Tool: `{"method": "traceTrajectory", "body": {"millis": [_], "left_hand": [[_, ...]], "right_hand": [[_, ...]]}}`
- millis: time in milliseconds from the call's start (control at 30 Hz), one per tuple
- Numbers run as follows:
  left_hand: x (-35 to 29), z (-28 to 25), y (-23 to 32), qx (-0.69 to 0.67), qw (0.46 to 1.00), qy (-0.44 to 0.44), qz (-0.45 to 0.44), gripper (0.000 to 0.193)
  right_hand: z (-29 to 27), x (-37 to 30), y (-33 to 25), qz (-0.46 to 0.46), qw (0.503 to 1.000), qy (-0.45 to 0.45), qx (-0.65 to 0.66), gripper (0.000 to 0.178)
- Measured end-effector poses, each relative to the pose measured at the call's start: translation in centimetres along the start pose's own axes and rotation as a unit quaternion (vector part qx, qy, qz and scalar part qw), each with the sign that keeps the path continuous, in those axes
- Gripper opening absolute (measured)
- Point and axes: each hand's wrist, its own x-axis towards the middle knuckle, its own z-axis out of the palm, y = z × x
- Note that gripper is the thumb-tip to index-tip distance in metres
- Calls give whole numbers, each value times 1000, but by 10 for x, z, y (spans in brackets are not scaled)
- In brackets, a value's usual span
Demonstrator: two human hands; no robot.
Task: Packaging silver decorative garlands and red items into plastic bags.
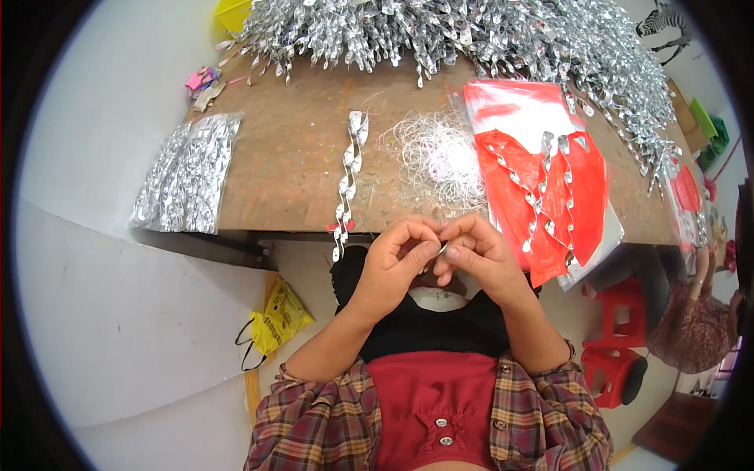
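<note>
In front of my chest, just off the table's near edge, my left hand and my right hand meet with fingertips pinched together. Between them is something small and thin, too little of it showing to name. Left of my hands, a twisted silver foil strip lies lengthwise on the table and hangs over its edge. Beyond my fingers sits a tangled heap of white string. To the right, several silver twisted strips rest on red plastic bags.
A large pile of silver foil strips covers the far side of the brown table. A clear bag packed with strips lies at left. Below stands a yellow bag. Red stools and another person are at right.
</note>
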Motion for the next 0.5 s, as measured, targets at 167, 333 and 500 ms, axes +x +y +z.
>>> {"method": "traceTrajectory", "body": {"millis": [167, 333, 500], "left_hand": [[17, 3, 4, 138, 980, 7, 144, 7], [24, 11, -8, -19, 998, -4, 60, 18], [14, 4, -23, 21, 997, -68, -25, 31]], "right_hand": [[1, 5, -15, 41, 998, 11, -47, 16], [-3, 6, -13, 54, 998, 39, -18, 14], [-18, 12, -17, 7, 995, 79, 54, 12]]}}
